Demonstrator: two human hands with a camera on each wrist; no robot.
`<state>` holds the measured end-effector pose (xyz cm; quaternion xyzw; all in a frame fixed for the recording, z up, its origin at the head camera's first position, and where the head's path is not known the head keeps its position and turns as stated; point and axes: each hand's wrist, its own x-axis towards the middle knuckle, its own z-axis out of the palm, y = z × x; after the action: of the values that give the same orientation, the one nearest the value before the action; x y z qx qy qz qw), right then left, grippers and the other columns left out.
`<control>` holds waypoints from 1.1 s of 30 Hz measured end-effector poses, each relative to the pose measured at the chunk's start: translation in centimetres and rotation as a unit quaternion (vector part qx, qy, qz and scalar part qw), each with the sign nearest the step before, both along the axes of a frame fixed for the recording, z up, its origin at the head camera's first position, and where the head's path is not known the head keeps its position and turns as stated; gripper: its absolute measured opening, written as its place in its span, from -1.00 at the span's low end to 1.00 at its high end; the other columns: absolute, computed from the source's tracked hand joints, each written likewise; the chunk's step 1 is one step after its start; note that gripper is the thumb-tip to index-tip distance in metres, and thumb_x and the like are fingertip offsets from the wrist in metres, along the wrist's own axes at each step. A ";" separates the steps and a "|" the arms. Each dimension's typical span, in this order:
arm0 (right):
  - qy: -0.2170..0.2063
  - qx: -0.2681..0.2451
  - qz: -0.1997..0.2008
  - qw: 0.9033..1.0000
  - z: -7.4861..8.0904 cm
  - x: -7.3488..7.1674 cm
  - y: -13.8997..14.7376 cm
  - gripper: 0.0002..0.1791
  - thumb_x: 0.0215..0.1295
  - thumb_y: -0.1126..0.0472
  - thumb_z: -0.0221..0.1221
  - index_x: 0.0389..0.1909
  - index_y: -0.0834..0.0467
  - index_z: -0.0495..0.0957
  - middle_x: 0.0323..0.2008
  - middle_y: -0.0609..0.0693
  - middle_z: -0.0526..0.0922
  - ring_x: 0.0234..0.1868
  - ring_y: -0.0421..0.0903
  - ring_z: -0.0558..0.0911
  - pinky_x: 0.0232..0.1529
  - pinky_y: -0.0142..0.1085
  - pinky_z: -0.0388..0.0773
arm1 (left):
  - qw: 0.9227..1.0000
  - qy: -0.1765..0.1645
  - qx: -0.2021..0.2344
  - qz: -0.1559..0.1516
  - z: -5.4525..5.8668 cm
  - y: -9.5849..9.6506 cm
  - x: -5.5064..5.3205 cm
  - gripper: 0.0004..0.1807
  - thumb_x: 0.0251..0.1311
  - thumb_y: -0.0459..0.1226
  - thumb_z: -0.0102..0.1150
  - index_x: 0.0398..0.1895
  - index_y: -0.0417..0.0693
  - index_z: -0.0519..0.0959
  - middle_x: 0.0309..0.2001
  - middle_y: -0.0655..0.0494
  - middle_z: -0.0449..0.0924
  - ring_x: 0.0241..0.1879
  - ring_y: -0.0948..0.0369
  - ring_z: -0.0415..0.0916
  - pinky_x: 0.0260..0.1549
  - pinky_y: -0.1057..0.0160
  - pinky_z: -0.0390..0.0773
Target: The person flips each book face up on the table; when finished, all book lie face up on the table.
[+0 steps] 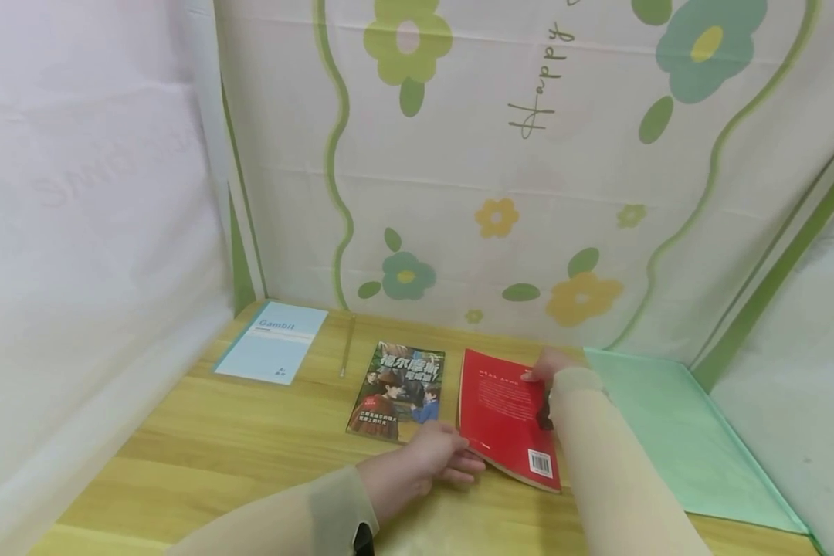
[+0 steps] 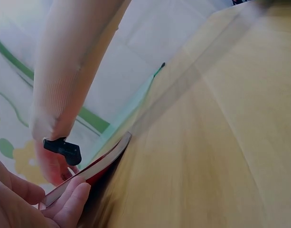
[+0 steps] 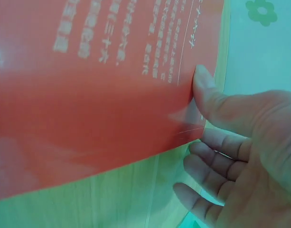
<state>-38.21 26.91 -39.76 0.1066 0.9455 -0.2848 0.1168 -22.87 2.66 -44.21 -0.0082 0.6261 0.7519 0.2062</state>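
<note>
Your grip is on at two spots: left hand [image 1: 434,455] pinches the red book [image 1: 503,421] at its near left corner, right hand [image 1: 552,367] at the far right, thumb on the cover. Book's at the tabletop [image 1: 201,448], between the illustrated book [image 1: 399,394] and the green mat [image 1: 674,417]; left wrist view shows its edge bowed. Expect light, floppy paperback; glossy cover may slip. Take opposite edges, thumbs on top, fingers under the full page stack. Pinching cover alone risks creasing corners.
</note>
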 end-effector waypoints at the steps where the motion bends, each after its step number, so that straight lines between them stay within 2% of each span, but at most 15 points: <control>1: 0.000 -0.013 -0.011 1.000 0.1 0.1 -0.1 -0.68 0.15 0.18 0.39 -0.17 0.25 0.55 -0.20 0.19 0.60 -0.19 0.15 0.55 -0.21 -0.01 0.57 | 1.000 0.000 0.002 -0.001 0.0 0.0 0.0 -0.84 0.36 -0.49 -0.08 -0.10 -0.48 0.42 -0.32 -0.20 0.67 -0.28 -0.09 0.70 -0.38 0.10 0.73; 3: 0.002 -0.037 -0.044 0.998 1.1 1.3 -1.0 -0.65 0.15 0.24 0.37 -0.09 0.26 0.51 -0.12 0.22 0.59 -0.12 0.16 0.56 -0.17 0.00 0.60 | 1.000 0.000 0.004 -0.003 -0.2 0.0 0.0 -0.83 0.36 -0.49 -0.08 -0.09 -0.48 0.41 -0.32 -0.19 0.67 -0.28 -0.07 0.70 -0.38 0.10 0.73; 5: -0.001 -0.061 -0.065 0.996 1.4 1.8 -1.4 -0.58 0.15 0.24 0.36 -0.02 0.27 0.47 -0.06 0.26 0.57 -0.08 0.20 0.56 -0.17 0.04 0.62 | 1.000 0.001 0.006 -0.005 -0.3 -0.1 0.0 -0.83 0.37 -0.48 -0.08 -0.09 -0.48 0.42 -0.32 -0.17 0.68 -0.28 -0.06 0.70 -0.37 0.10 0.73; 6: -0.003 -0.069 -0.069 0.995 1.5 1.9 -1.4 -0.54 0.16 0.23 0.37 0.02 0.27 0.45 -0.03 0.28 0.55 -0.07 0.21 0.56 -0.19 0.06 0.63 | 1.000 0.000 0.007 -0.006 -0.4 -0.1 0.0 -0.83 0.37 -0.48 -0.08 -0.09 -0.47 0.41 -0.32 -0.17 0.68 -0.28 -0.06 0.70 -0.37 0.10 0.73; 9: -0.009 -0.051 -0.057 0.997 1.3 1.9 -1.0 -0.53 0.16 0.18 0.39 0.01 0.27 0.45 -0.04 0.28 0.57 -0.11 0.20 0.59 -0.24 0.00 0.65 | 1.000 0.001 0.006 -0.008 -0.6 -0.1 0.0 -0.84 0.37 -0.48 -0.07 -0.09 -0.47 0.42 -0.32 -0.16 0.68 -0.28 -0.06 0.70 -0.37 0.11 0.73; 12: -0.010 -0.027 -0.027 0.999 0.7 1.4 -0.3 -0.51 0.14 0.10 0.42 -0.04 0.28 0.47 -0.12 0.25 0.59 -0.19 0.16 0.59 -0.30 -0.04 0.64 | 1.000 0.002 0.003 -0.005 -0.9 -0.1 0.1 -0.83 0.36 -0.48 -0.06 -0.08 -0.47 0.42 -0.31 -0.16 0.68 -0.27 -0.06 0.70 -0.37 0.13 0.73; 14: -0.008 -0.005 -0.010 1.000 -0.3 0.5 0.5 -0.51 0.12 0.05 0.43 -0.09 0.28 0.51 -0.19 0.21 0.61 -0.24 0.13 0.58 -0.29 -0.06 0.62 | 1.000 0.001 0.002 -0.003 -1.1 -0.1 0.1 -0.80 0.36 -0.48 -0.05 -0.05 -0.50 0.41 -0.31 -0.17 0.68 -0.27 -0.06 0.70 -0.37 0.13 0.73; 16: -0.012 -0.001 0.006 1.000 -0.8 0.0 1.2 -0.49 0.12 0.02 0.42 -0.09 0.29 0.51 -0.21 0.20 0.61 -0.22 0.13 0.56 -0.28 -0.07 0.59 | 1.000 -0.001 0.001 -0.001 -1.2 0.0 0.2 -0.77 0.35 -0.48 -0.05 -0.03 -0.53 0.40 -0.32 -0.17 0.68 -0.27 -0.06 0.70 -0.37 0.13 0.73; 19: -0.024 -0.017 0.001 1.000 -1.8 -1.1 2.3 -0.50 0.09 0.02 0.43 -0.11 0.28 0.53 -0.22 0.18 0.61 -0.19 0.13 0.56 -0.24 -0.07 0.58 | 1.000 0.001 0.002 -0.002 -1.2 0.2 0.2 -0.74 0.34 -0.49 -0.04 0.00 -0.57 0.38 -0.33 -0.17 0.67 -0.28 -0.06 0.70 -0.36 0.13 0.73; 22: -0.029 -0.048 0.005 0.998 -2.5 -2.1 3.3 -0.61 0.14 0.06 0.40 -0.18 0.26 0.58 -0.27 0.14 0.65 -0.23 0.09 0.58 -0.26 -0.12 0.58 | 1.000 0.006 0.003 -0.005 -1.2 0.3 0.2 -0.77 0.33 -0.50 -0.05 -0.03 -0.56 0.39 -0.34 -0.18 0.66 -0.27 -0.06 0.70 -0.35 0.11 0.73; 25: -0.009 -0.063 0.029 0.998 -3.4 -3.2 4.2 -0.79 0.23 0.16 0.33 -0.36 0.25 0.65 -0.42 0.09 0.67 -0.40 0.00 0.58 -0.37 -0.23 0.55 | 1.000 0.007 0.007 -0.005 -1.2 0.4 0.4 -0.80 0.33 -0.51 -0.06 -0.06 -0.54 0.38 -0.33 -0.19 0.66 -0.26 -0.08 0.70 -0.34 0.08 0.73; 28: 0.006 -0.119 0.030 0.992 -3.6 -3.3 4.5 -0.83 0.29 0.29 0.25 -0.42 0.32 0.61 -0.49 0.10 0.64 -0.50 -0.04 0.55 -0.46 -0.28 0.56 | 1.000 0.005 0.010 -0.004 -1.2 0.4 0.5 -0.79 0.32 -0.52 -0.06 -0.06 -0.55 0.37 -0.32 -0.20 0.65 -0.26 -0.08 0.70 -0.34 0.08 0.73; 31: 0.011 -0.196 0.022 0.980 -3.5 -3.0 4.8 -0.86 0.31 0.39 0.17 -0.26 0.45 0.52 -0.41 0.14 0.64 -0.46 -0.06 0.58 -0.42 -0.26 0.64 | 1.000 0.004 0.009 -0.002 -1.1 0.4 0.5 -0.74 0.32 -0.52 -0.06 -0.01 -0.61 0.35 -0.32 -0.20 0.65 -0.26 -0.09 0.70 -0.34 0.08 0.73; 33: 0.009 -0.234 0.025 0.972 -3.5 -2.8 4.9 -0.76 0.34 0.42 0.13 -0.07 0.51 0.45 -0.34 0.15 0.65 -0.40 -0.07 0.61 -0.35 -0.23 0.68 | 1.000 0.004 0.007 -0.001 -1.1 0.4 0.5 -0.70 0.32 -0.52 -0.07 0.03 -0.64 0.32 -0.32 -0.20 0.65 -0.26 -0.09 0.69 -0.34 0.09 0.73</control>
<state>-41.04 31.84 -43.29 0.0503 0.8560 -0.4960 0.1370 -22.38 3.02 -45.27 -0.0032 0.6217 0.7561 0.2045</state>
